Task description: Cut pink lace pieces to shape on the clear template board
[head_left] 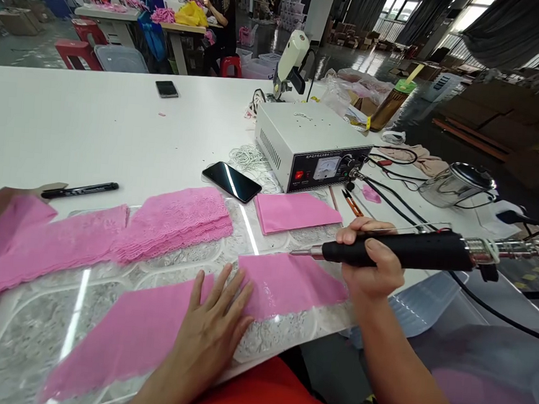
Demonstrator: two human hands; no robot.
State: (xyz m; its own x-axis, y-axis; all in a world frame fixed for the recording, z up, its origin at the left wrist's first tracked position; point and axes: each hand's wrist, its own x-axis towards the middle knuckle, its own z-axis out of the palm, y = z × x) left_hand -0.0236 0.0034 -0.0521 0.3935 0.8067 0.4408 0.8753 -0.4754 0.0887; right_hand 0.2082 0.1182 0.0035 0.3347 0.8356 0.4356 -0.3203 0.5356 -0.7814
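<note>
My right hand (374, 260) grips a black handheld tool with a metal tip (415, 249), a cable trailing from its back end. The tip meets the upper edge of a pink fabric piece (291, 284) lying flat on a clear, patterned mat (88, 312). Spread flat, my left hand (218, 322) presses where that piece and a longer pink piece (133, 328) come together. Beyond them lie a stack of pink lace fabric (179, 223) and a folded pink stack (296, 213).
Behind the fabric stands a grey control box (311, 143) with a dial and cables. A phone (232, 181), a black marker (81, 190) and a glass jar (457, 186) lie around. Another phone (167, 89) is farther back. A person (218, 23) sits at a far sewing table.
</note>
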